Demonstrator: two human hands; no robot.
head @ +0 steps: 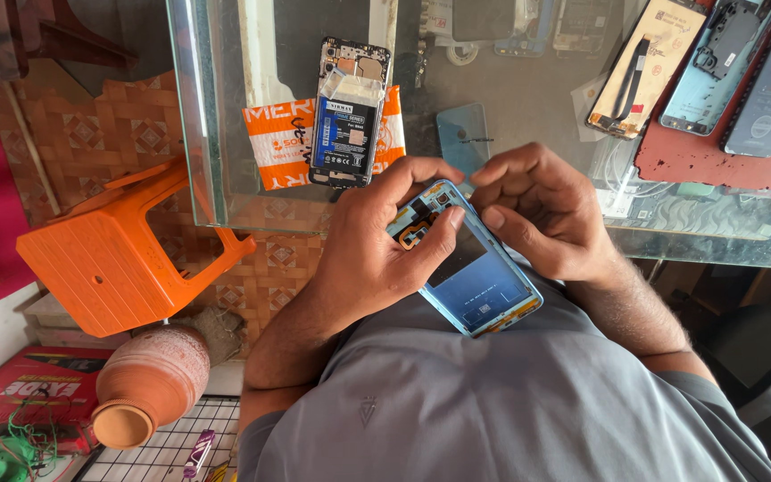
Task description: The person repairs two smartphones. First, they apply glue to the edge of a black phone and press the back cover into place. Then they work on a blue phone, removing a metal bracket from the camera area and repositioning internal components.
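A light-blue phone frame (479,286), opened with its inside showing, is held over my lap below the glass counter edge. My left hand (377,250) grips its upper left side, thumb laid across the frame near an orange flex part. My right hand (542,210) curls over the top end, fingertips pressing on the frame's upper edge. A grey shirt (493,402) fills the lower view.
On the glass counter (216,178) lie an opened phone with exposed battery (348,112) on an orange-and-white packet (276,143), a blue back cover (461,134) and several phone parts on a red mat (716,152). An orange plastic stool (109,259) and clay pot (149,384) sit at left.
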